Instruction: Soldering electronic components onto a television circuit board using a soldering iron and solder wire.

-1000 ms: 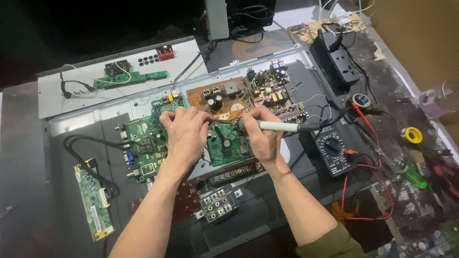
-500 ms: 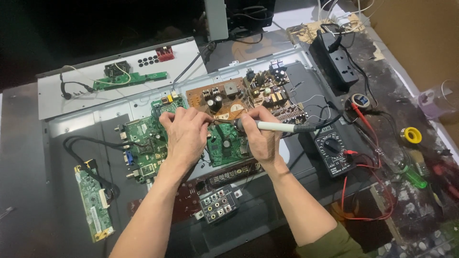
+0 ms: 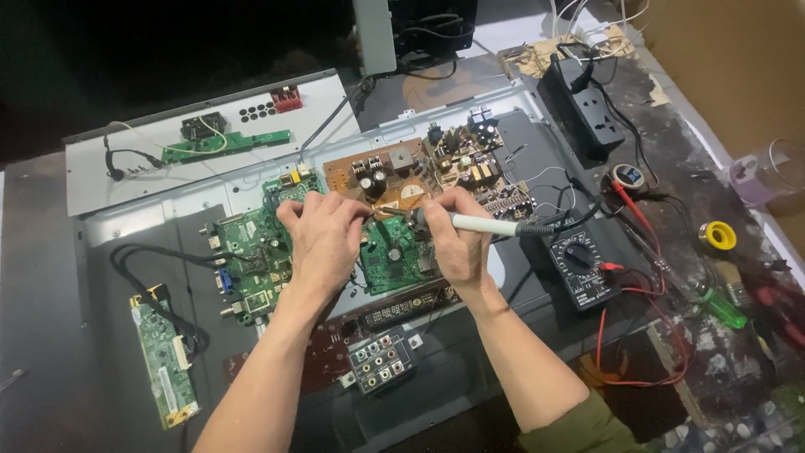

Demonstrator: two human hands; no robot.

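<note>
Main board [image 3: 251, 252] lies left of the power board [image 3: 394, 172]. Multimeter [image 3: 579, 267] sits right of them on the bench [image 3: 721, 352]. Power strip [image 3: 587, 105] lies behind it.

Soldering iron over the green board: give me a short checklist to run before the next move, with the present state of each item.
1. Right hand gripping soldering iron: ok.
2. Left hand resting on green board: ok.
3. Iron tip on the joint: cannot tell, hidden between the hands.
4. Iron cord clear of the hands: ok, it runs off to the right.
5. Multimeter leads clear of the board: ok, they lie to the right.
6. Solder in the left hand: cannot tell.
</note>
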